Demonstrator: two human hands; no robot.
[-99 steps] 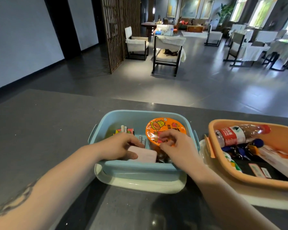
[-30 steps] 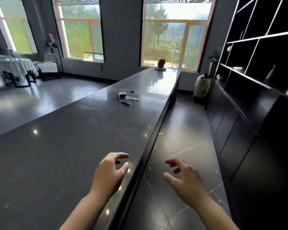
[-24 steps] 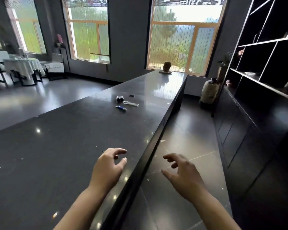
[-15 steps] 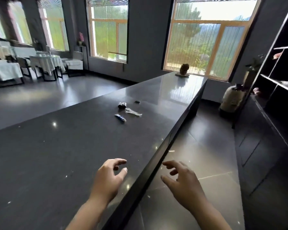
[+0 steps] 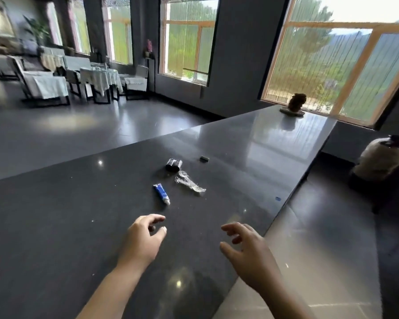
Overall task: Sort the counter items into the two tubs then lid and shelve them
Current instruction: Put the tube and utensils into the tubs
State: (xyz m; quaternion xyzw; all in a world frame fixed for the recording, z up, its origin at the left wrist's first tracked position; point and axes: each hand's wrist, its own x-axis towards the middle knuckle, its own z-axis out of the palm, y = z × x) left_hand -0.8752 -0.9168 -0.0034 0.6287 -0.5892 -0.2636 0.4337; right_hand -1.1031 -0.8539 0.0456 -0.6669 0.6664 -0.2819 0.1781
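Head view, looking down along a long dark worktop [image 5: 55, 226] with both hands out in front. Left hand [image 5: 143, 240] over the worktop, fingers loosely curled, holding nothing. Right hand [image 5: 249, 252] near the worktop's right edge, fingers spread and relaxed, also empty. Can't tell whether either actually touches the surface.

Further along, well apart from both hands, a small cluster of leftovers: blue tube [image 5: 161, 194] with a white cap nearest, crinkled clear wrapper [image 5: 189, 181] just beside it, dark cylinder thing [image 5: 173, 165] lying on its side behind those, and a tiny dark bit [image 5: 204, 158] off to the right, too small to identify. Little blue speck [image 5: 278, 198] close to the right edge, no idea what.

Far end of the worktop: brownish ornament [image 5: 296, 102] on a flat base by the window [image 5: 332, 65]. Pale jar [image 5: 380, 157] on the floor at right, partly cut off. Draped tables and chairs [image 5: 55, 84] back left, blurry.
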